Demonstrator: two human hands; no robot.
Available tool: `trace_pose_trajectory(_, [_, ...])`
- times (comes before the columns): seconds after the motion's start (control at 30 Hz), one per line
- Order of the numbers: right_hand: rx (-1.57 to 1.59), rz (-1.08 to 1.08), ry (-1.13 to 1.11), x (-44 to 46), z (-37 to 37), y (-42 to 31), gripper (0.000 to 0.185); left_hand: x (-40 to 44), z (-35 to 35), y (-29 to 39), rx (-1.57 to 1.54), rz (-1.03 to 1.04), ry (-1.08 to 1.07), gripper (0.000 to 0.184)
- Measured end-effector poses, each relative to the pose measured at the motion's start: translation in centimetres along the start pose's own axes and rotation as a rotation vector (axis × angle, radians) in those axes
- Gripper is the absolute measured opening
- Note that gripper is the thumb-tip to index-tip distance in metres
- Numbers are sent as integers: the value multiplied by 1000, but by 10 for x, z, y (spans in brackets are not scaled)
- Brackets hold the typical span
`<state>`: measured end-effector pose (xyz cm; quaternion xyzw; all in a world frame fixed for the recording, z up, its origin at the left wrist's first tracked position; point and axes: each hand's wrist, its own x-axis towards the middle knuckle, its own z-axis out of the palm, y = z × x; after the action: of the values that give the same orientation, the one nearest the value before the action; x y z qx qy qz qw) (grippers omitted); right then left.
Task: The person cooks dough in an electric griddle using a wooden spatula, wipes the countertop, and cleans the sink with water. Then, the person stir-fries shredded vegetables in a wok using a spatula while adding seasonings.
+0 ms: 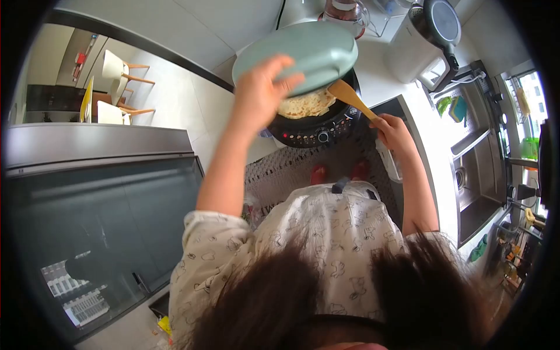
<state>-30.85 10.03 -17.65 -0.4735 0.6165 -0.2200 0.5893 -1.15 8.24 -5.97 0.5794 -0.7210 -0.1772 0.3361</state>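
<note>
A round black electric pan (350, 87) holds a browned flatbread (306, 105), partly covered from view by its raised green lid (315, 49). My left hand (265, 87) is in front of the lid's left part, thumb and fingers apart; whether it touches the lid is unclear. Wrapped round the handle of a wooden spatula (350, 98) is my right hand (394, 131), to the right of the pan. The spatula's flat end is at the pan's right side, close to the flatbread. Knobs and a red light show on the pan's front.
A white jug (411, 52) with a dark lid and a glass appliance (344, 14) stand behind the pan on the white counter (373, 70). The sink (472, 186) is at the right. A dark glass-topped surface (116, 216) lies left, with white chairs (115, 64) beyond.
</note>
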Motion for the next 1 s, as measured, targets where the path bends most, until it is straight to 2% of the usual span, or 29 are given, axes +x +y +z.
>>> trace_pose_trajectory(0.13, [275, 14, 201, -23, -21, 36, 28, -62, 54, -15, 141, 152, 14, 25])
trace_pose_trajectory(0.23, [292, -37, 327, -21, -31, 60, 27, -88, 84, -32, 211, 202, -34, 25])
trace_pose_trajectory(0.3, [354, -67, 320, -3, -33, 70, 25, -98, 98, -39, 256, 223, -52, 26])
trace_pose_trajectory(0.43, [392, -93, 286, 61, -23, 73, 25, -104, 110, -44, 320, 229, -56, 25])
trace_pose_trajectory(0.57, [377, -21, 220, 123, -8, 75, 28, -105, 106, -48, 377, 239, -85, 26])
trace_pose_trajectory(0.63, [419, 2, 258, 144, 4, 65, 24, -105, 103, -52, 417, 278, -77, 27])
trace_pose_trajectory(0.67, [393, -40, 325, 163, 10, 70, 29, -105, 103, -50, 432, 277, -90, 26])
trace_pose_trajectory(0.7, [367, -76, 409, 195, 16, 90, 34, -107, 105, -51, 441, 288, -84, 26])
trace_pose_trajectory(0.73, [138, -201, 405, 266, 20, 140, 36, -104, 110, -55, 438, 323, -81, 26])
trace_pose_trajectory(0.77, [-200, -154, 315, 247, 10, 111, 43, -104, 115, -58, 492, 345, -79, 27])
trace_pose_trajectory(0.83, [-380, -242, 601, 199, 19, 91, 62, -102, 122, -63, 502, 321, -128, 28])
trace_pose_trajectory(0.87, [-317, -120, 566, 177, 16, 80, 68, -101, 129, -66, 503, 323, -113, 27])
trace_pose_trajectory(0.9, [-311, -139, 607, 141, 17, 84, 70, -101, 136, -72, 513, 313, -95, 27])
trace_pose_trajectory(0.97, [-147, -284, 643, 92, 25, 126, 66, -102, 136, -95, 447, 251, -180, 28])
trace_pose_trajectory(1.0, [-170, -297, 623, 58, 23, 142, 64, -99, 138, -120, 345, 161, -258, 30])
